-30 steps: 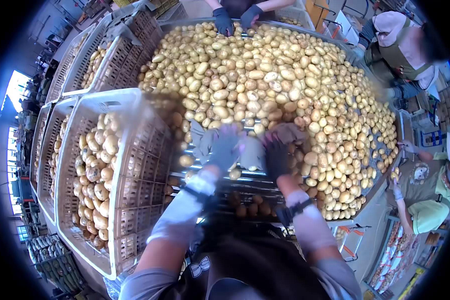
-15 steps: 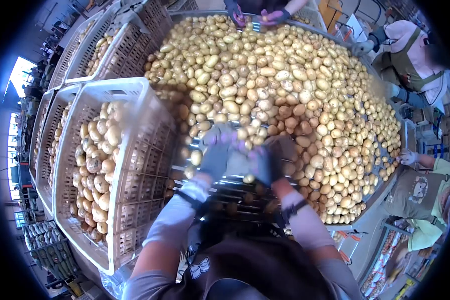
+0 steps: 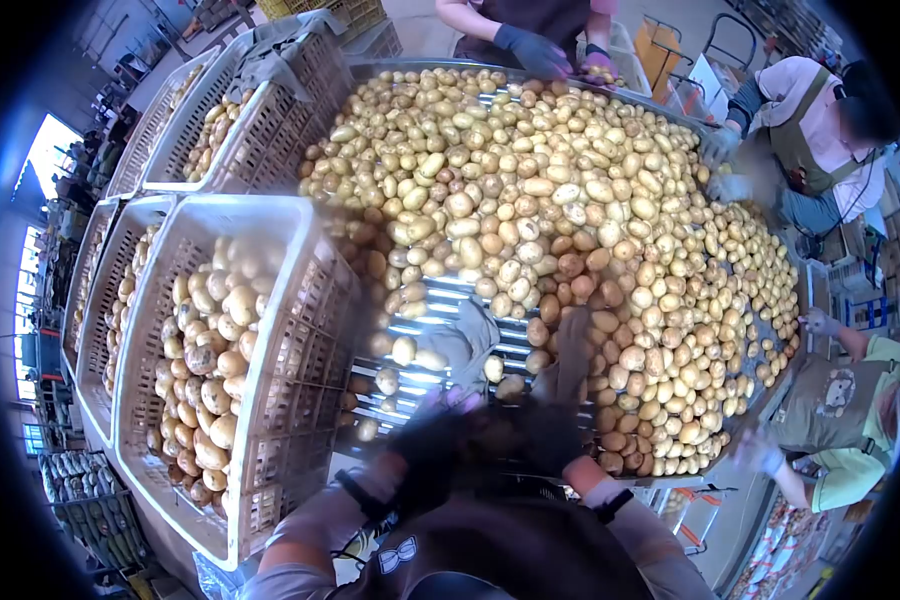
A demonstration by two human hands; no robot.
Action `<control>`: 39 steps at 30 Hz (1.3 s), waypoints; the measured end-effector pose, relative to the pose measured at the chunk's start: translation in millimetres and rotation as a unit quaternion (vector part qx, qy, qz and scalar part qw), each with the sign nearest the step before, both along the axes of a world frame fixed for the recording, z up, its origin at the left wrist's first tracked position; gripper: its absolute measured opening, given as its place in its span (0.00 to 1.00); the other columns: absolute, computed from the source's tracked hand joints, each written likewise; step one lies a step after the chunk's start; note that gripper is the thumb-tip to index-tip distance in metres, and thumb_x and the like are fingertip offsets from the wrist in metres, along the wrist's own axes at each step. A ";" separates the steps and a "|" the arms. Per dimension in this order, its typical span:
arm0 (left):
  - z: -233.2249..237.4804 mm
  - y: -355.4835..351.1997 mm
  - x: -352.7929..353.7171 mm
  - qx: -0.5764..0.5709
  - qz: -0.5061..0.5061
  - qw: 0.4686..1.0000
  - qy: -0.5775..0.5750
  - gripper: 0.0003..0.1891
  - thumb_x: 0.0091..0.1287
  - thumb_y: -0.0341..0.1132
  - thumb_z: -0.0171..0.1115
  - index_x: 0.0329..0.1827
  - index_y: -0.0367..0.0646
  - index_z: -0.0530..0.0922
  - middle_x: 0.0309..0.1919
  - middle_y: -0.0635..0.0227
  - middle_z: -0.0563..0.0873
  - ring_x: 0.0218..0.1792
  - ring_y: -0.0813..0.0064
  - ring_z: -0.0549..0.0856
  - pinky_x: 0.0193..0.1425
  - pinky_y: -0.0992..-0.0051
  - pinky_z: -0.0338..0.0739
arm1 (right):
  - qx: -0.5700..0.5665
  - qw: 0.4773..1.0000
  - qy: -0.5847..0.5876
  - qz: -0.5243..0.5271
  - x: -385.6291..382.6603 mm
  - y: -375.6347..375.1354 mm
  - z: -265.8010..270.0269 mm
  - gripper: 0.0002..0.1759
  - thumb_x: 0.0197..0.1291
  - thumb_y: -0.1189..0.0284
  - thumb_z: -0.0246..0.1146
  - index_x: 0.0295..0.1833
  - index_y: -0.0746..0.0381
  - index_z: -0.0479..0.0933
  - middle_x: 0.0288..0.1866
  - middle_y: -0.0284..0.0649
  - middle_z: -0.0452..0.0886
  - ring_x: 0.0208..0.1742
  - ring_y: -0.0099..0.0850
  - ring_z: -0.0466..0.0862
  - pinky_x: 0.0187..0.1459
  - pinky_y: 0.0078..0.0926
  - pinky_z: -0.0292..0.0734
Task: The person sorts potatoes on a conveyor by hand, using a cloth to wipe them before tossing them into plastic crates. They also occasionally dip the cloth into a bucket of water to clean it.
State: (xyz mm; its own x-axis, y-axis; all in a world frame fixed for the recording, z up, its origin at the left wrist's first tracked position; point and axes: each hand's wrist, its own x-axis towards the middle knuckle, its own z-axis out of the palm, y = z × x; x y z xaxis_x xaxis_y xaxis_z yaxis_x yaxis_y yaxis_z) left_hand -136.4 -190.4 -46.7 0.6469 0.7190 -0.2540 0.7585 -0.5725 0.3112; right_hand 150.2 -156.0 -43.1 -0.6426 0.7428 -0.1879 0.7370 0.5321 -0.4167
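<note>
A big heap of yellow potatoes (image 3: 570, 200) covers a metal roller table (image 3: 440, 300). My left hand (image 3: 425, 445) and my right hand (image 3: 545, 432), both in dark gloves, are drawn back to the table's near edge, close together and blurred by motion. Whether either holds a potato is not visible. Just beyond them a few loose potatoes (image 3: 402, 350) lie on the bare rollers, with two grey cloth pieces (image 3: 467, 340) among them.
White plastic crates (image 3: 270, 330) full of potatoes stand along the left side, with more crates (image 3: 220, 120) behind. Other people work around the table: gloved hands (image 3: 535, 50) at the far end, one person (image 3: 820, 130) at the right, another (image 3: 840, 420) at the lower right.
Both my hands have pulled back from the potato heap toward my body. The rollers in front of them now show more bare metal and the grey cloths.
</note>
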 end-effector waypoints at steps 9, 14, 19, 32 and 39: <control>-9.5 117.6 54.2 0.092 0.169 0.979 -0.058 0.30 0.81 0.50 0.51 0.85 0.59 0.67 0.84 0.57 0.66 0.83 0.36 0.61 0.84 0.30 0.45 | 0.140 0.985 -0.056 -0.077 -8.6 67.7 -11.7 0.21 0.61 0.53 0.72 0.51 0.56 0.86 0.45 0.45 0.88 0.49 0.48 0.89 0.52 0.50 0.82; 3.0 46.2 2.8 -0.015 0.036 0.983 -0.182 0.22 0.81 0.51 0.54 0.73 0.59 0.81 0.74 0.68 0.81 0.85 0.54 0.65 0.89 0.46 0.49 | 0.042 0.997 0.000 -0.058 28.3 24.7 3.8 0.21 0.60 0.50 0.73 0.47 0.56 0.87 0.42 0.44 0.89 0.46 0.46 0.90 0.50 0.48 0.82; 64.2 28.3 -33.8 0.064 0.111 0.964 -0.234 0.19 0.77 0.54 0.64 0.58 0.53 0.90 0.51 0.59 0.92 0.56 0.58 0.89 0.69 0.58 0.78 | -0.215 0.974 0.024 -0.072 87.9 15.8 37.4 0.22 0.60 0.47 0.74 0.43 0.56 0.87 0.39 0.44 0.89 0.43 0.44 0.90 0.47 0.45 0.83; 158.5 304.2 -47.1 0.431 0.359 0.787 -0.257 0.27 0.74 0.38 0.65 0.76 0.42 0.76 0.61 0.49 0.86 0.60 0.44 0.85 0.67 0.53 0.78 | 0.493 0.772 0.253 -0.312 -3.3 351.8 138.3 0.24 0.62 0.60 0.71 0.62 0.55 0.82 0.63 0.48 0.84 0.64 0.54 0.82 0.67 0.50 0.75; 33.1 361.1 -24.7 0.274 0.262 0.911 -0.164 0.32 0.76 0.50 0.64 0.79 0.43 0.73 0.74 0.48 0.79 0.77 0.39 0.73 0.80 0.51 0.69 | 0.370 0.908 -0.015 -0.195 -44.6 411.3 19.0 0.35 0.67 0.50 0.64 0.76 0.53 0.74 0.76 0.45 0.74 0.80 0.50 0.66 0.77 0.58 0.63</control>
State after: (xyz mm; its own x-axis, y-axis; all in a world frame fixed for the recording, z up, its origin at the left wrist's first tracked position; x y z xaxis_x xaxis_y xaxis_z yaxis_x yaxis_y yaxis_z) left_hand -161.1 170.7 -13.6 0.1555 0.9115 0.3807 0.8896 -0.2968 0.3471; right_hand 105.6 255.4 -24.0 -0.3064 0.8431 0.4419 0.9347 0.3543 -0.0278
